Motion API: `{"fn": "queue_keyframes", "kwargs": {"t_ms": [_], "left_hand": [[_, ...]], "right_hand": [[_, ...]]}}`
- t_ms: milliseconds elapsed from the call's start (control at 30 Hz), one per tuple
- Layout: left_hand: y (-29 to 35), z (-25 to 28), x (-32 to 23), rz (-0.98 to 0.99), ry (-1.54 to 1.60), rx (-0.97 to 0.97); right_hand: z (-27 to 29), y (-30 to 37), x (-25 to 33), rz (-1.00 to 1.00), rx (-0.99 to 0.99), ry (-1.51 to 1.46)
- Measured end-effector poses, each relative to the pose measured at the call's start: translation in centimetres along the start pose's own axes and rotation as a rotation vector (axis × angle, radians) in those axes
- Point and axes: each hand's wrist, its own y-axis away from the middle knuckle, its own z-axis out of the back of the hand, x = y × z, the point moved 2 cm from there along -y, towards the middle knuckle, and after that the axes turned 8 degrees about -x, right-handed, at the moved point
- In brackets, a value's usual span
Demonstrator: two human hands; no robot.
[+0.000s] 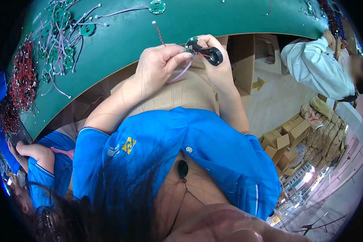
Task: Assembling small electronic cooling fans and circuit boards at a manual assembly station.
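Note:
My right hand (218, 74) grips a black plastic housing with a round end (216, 57), held over my lap near the table's front edge. A small green circuit board (191, 43) sits against the housing, and red wire runs along the part. My left hand (157, 66) meets it from the left, thumb and forefinger pinched at the board's edge. A twisted red and black wire (158, 32) with a white plug sticks out beyond my left fingers. Below them hangs a pale lilac cable (182, 74). Exactly what the left fingertips pinch is hidden.
On the green table (121, 36) lie a heap of round green boards with cables (60, 44), a pile of red wires (23, 76) and a single board (157, 7). Co-workers sit at left and right. Cardboard boxes (284, 137) stand on the right floor.

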Motion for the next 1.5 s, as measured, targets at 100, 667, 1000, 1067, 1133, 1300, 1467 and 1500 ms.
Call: {"fn": "queue_keyframes", "kwargs": {"t_ms": [100,667,1000,1067,1133,1300,1467,1500], "left_hand": [[-0.5,0.5,-0.1,0.298,0.251,0.129],[-0.9,1.0,0.7,0.604,0.372,0.306],[-1.2,1.8,1.3,0.743,0.783,0.070],[-1.3,1.9,1.2,0.734,0.782,0.066],[-1.4,2.0,1.2,0.715,0.780,0.055],[-1.4,2.0,1.1,0.697,0.760,0.042],[-1.3,2.4,1.4,0.674,0.714,-0.019],[-1.2,2.5,1.5,0.668,0.702,-0.038]], "right_hand": [[0.4,-0.1,0.8,-0.095,0.061,-0.070],[1.1,-0.6,1.6,-0.296,0.191,0.102],[4.3,1.6,1.6,-0.050,0.215,0.259],[4.1,1.8,1.9,-0.074,0.195,0.244],[3.8,1.9,2.3,-0.122,0.158,0.211],[3.8,2.0,2.1,-0.235,0.114,0.171],[3.4,1.8,2.0,-0.354,0.076,-0.065],[3.1,1.7,2.1,-0.385,0.065,-0.140]]}}
